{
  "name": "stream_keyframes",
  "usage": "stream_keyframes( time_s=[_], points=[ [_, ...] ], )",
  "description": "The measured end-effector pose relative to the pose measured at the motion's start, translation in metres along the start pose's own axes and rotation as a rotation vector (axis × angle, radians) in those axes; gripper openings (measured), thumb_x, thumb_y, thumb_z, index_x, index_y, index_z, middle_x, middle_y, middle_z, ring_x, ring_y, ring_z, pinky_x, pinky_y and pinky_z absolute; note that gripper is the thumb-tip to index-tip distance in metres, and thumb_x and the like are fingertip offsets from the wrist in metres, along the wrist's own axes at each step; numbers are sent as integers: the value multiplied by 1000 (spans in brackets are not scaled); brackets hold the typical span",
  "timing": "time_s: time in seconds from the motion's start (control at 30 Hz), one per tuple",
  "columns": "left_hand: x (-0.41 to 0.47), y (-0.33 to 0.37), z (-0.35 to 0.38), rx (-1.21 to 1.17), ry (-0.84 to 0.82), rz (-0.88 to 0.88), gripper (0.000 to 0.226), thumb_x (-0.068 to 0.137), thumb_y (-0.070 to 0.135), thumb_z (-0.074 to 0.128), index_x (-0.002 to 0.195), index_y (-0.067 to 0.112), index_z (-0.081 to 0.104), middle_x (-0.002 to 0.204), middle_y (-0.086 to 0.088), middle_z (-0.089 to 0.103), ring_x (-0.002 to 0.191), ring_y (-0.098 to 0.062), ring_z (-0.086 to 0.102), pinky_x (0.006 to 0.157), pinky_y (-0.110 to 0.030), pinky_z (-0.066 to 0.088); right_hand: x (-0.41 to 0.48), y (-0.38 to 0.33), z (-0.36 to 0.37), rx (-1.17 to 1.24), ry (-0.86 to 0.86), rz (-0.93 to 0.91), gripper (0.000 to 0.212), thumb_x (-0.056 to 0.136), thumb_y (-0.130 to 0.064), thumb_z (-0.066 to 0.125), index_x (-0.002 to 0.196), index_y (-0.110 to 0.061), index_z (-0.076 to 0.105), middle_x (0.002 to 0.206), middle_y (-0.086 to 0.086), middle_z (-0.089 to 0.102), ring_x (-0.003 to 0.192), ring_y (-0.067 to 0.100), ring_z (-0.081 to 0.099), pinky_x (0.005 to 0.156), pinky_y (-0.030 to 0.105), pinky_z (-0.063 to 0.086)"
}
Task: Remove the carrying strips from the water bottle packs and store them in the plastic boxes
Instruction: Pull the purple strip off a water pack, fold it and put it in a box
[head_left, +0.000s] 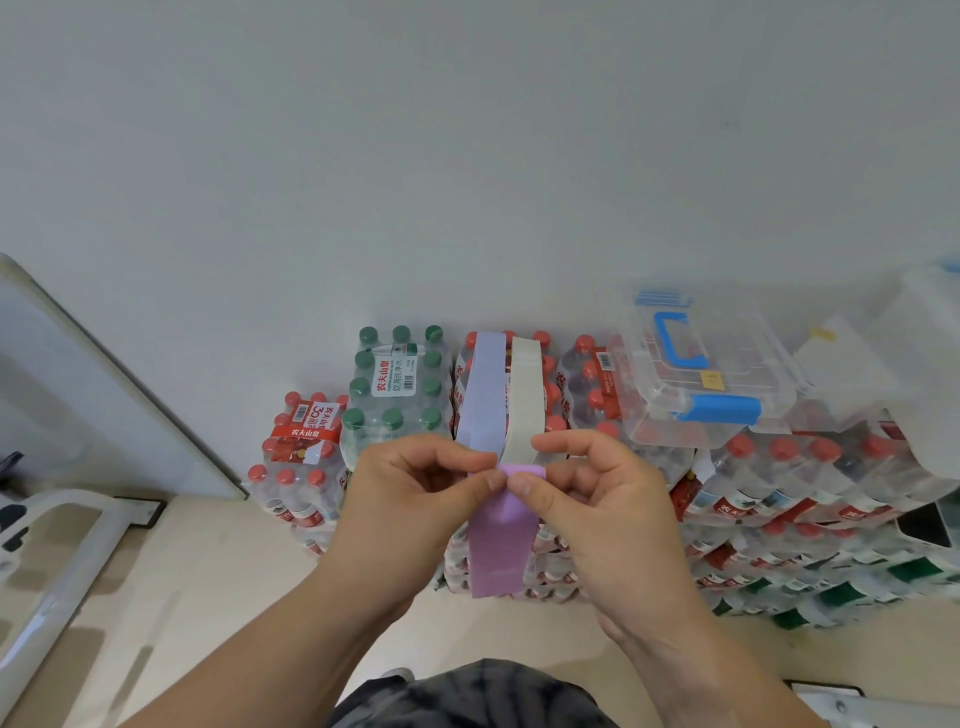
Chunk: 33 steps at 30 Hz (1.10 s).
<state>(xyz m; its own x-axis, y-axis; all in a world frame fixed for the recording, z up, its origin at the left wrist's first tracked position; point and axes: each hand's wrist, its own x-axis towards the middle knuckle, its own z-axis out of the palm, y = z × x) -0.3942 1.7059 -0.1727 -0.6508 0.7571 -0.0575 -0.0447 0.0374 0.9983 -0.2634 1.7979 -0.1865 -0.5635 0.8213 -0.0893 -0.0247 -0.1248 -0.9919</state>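
A purple carrying strip (500, 545) runs up the front of the middle red-capped bottle pack (551, 400). Over the pack's top it splits into a lavender band (484, 389) and a cream band (525, 395). My left hand (415, 499) and my right hand (587, 499) pinch the strip's folded upper edge between thumbs and forefingers, fingertips almost touching. A clear plastic box (701, 374) with blue handle and latch lies on the packs to the right, lid on.
A green-capped pack (397, 387) and a lower red-capped pack (298, 457) stand on the left against the white wall. More packs (810, 499) are stacked at right, with another clear box (904, 364) on them. A white board (93, 395) leans at left.
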Motion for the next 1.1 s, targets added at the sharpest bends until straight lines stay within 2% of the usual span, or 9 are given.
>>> stream_keyframes(
  time_s=[0.13,0.2,0.3,0.43,0.6,0.77,0.9,1.0,1.1],
  points=[
    [1,-1,1,-18,-13,-8,17,75,-3,78,74,14,78,74,-14,73,69,-20,68,65,-22,56,-1,1,0,-15,37,-54,28,71,-17,85,91,-23,66,75,11,76,76,26,75,77,39,61],
    [1,-2,1,-34,-20,-5,17,75,-4,77,76,13,78,74,-12,74,70,-19,67,66,-21,55,-3,2,0,-13,73,-100,27,64,-27,83,85,-18,68,77,9,76,74,23,74,74,35,61],
    [2,0,4,-43,-31,0,16,76,-3,77,81,13,78,75,-10,74,70,-18,68,67,-22,56,-4,4,0,-15,128,-145,20,67,-23,81,84,-15,73,78,4,78,74,18,75,73,29,61],
    [0,1,9,-30,-53,-6,21,77,-1,77,88,16,81,83,-8,78,81,-23,73,74,-27,59,-4,6,3,13,186,-188,15,71,-22,79,85,-26,82,82,-1,79,78,17,76,75,27,61],
    [0,5,10,-16,-53,-1,18,75,5,78,86,19,82,84,-5,79,84,-24,75,75,-26,58,-6,5,6,20,170,-188,19,68,-27,77,87,-33,80,85,-6,80,80,12,76,76,22,59],
    [0,5,11,45,-67,26,15,77,5,79,87,16,82,82,-4,79,80,-20,74,73,-27,58,-5,7,3,23,191,-169,19,69,-32,78,85,-23,83,84,1,80,83,23,76,81,37,60],
    [2,3,14,57,-47,26,19,77,1,79,88,17,81,81,-3,78,80,-21,74,74,-30,61,-1,4,1,29,185,-197,6,71,-22,79,76,-26,79,78,-1,79,75,14,74,73,24,58],
    [4,2,16,21,-41,10,20,78,0,78,92,14,80,82,-5,78,81,-20,74,76,-30,61,2,5,0,57,184,-202,18,78,-3,79,75,-21,77,77,1,79,72,12,74,69,18,55],
    [5,1,18,44,-40,1,17,79,3,78,92,14,80,82,-4,78,81,-21,74,76,-30,61,4,6,0,89,173,-179,16,80,2,76,80,-13,75,77,2,79,71,11,74,68,17,55]
  ],
)
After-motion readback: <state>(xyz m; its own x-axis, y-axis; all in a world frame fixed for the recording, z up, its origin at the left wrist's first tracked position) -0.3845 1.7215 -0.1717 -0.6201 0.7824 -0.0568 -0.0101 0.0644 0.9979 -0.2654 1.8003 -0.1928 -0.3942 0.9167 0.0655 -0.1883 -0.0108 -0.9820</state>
